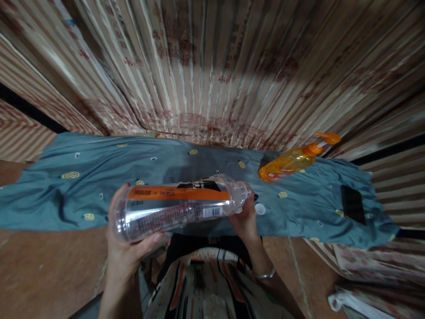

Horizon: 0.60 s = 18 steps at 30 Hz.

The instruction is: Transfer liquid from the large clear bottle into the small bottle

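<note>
A clear plastic bottle [179,206] with an orange, silver and black label lies sideways between my hands, its base to the left and its neck to the right. My left hand [124,248] is wrapped round the base end, thumb in front. At the neck, my right hand [245,217] has its fingers closed around it, partly hidden behind the bottle. No liquid shows inside. Close to my right hand, a small white cap [260,209] rests on the blue-grey cloth [206,166], with a small dark object [256,197] just behind it.
An orange pump bottle [282,166] with liquid inside stands at the back right of the cloth-covered table. Farther right lies a black phone [353,204]. Striped, flowered curtains [212,75] hang along the back and sides. Dark poles show at both sides.
</note>
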Available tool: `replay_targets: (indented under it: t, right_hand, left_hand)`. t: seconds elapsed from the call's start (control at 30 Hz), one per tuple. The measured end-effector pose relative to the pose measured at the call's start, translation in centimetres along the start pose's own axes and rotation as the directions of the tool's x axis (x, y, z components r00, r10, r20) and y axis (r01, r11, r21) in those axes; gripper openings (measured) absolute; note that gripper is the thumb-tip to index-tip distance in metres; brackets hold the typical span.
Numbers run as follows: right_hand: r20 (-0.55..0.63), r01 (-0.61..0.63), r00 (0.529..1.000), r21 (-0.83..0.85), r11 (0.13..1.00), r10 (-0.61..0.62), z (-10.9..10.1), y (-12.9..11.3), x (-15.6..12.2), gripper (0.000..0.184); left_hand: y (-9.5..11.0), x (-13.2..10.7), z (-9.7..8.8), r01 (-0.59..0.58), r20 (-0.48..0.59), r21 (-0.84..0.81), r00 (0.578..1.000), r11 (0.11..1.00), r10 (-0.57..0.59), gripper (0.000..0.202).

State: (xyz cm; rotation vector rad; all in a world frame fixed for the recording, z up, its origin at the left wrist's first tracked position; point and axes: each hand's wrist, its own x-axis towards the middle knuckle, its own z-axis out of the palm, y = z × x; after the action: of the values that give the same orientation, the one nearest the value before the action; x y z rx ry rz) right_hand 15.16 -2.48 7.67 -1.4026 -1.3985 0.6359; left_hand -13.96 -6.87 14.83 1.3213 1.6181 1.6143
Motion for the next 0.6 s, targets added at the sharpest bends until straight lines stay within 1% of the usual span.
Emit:
replay_targets:
  t: [0.2, 0.47, 0.6]
  right_hand:
    - [-0.013, 0.013, 1.0, 0.036, 0.999, -0.013, 0.0, -0.3, 0.2, 0.086]
    - [-0.003, 0.003, 1.0, 0.042, 0.999, -0.003, 0.1, 0.0, 0.2, 0.088]
    - [-0.006, -0.003, 1.0, -0.001, 1.0, 0.003, 0.1, 0.1, 0.1, 0.087]
  left_hand:
    - [-1.1, 0.3, -0.4, -0.059, -0.013, 0.031, 0.998, 0.998, 0.06, 0.121]
    - [-1.1, 0.4, -0.3, -0.001, -0.017, -0.014, 1.0, 1.0, 0.001, 0.125]
    - [-1.1, 0.3, -0.1, 0.017, -0.019, -0.037, 1.0, 0.999, -0.018, 0.125]
